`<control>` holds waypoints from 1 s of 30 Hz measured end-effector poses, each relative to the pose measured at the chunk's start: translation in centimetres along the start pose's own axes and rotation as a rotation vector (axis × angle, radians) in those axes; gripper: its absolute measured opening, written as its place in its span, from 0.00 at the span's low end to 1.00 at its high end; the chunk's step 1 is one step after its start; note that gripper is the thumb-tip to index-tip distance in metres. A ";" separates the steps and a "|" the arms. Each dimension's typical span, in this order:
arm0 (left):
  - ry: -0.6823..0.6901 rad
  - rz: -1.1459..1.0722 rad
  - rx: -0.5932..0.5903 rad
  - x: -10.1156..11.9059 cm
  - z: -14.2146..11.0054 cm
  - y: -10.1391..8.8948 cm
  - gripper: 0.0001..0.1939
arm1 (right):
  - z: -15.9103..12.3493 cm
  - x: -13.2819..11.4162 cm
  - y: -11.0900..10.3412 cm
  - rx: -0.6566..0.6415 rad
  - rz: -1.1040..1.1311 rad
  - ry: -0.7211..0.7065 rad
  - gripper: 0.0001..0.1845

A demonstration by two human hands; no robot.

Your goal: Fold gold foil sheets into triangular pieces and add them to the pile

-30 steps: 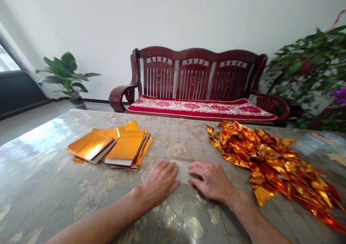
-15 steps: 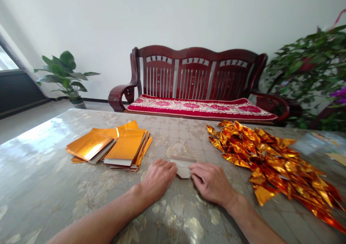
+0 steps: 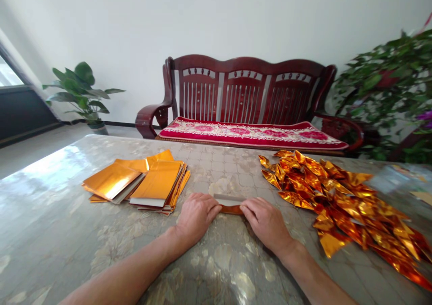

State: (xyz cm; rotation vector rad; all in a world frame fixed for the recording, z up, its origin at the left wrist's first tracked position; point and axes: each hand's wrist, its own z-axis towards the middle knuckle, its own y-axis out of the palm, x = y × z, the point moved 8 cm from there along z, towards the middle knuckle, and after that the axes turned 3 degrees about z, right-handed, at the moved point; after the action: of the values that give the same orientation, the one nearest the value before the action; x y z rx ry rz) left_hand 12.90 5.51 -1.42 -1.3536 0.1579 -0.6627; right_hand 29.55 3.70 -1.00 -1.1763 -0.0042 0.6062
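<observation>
A: Where do we have the folded paper strip (image 3: 230,204)?

B: On the surface (image 3: 60,233), between our left hand (image 3: 196,215) and right hand (image 3: 266,220); both sets of fingers pinch its ends (gold underside showing).

A: Around the strip?

B: Flat gold sheets (image 3: 141,183) to its left, folded gold pieces (image 3: 340,201) right.

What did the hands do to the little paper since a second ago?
Both hands slid away from the person: the left hand and right hand folded the paper up. It showed its pale side as a wider flap; now it is a narrow strip with an orange edge. Both hands still press it. The flat gold sheets, the folded gold pile and the table stayed put.
</observation>
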 end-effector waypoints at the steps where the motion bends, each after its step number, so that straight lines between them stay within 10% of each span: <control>1: -0.016 -0.005 0.005 -0.1 0.1 0.0 0.15 | 0.0 -0.1 0.0 0.007 -0.010 -0.002 0.13; 30: -0.223 -0.003 0.027 -1.6 0.5 0.5 0.09 | 0.3 0.0 0.5 0.030 -0.117 0.034 0.09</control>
State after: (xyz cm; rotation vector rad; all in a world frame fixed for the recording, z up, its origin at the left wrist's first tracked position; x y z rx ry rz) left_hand 12.08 6.83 -2.22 -1.3916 -0.0324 -0.5105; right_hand 29.23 4.11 -1.26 -1.1492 -0.0347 0.4812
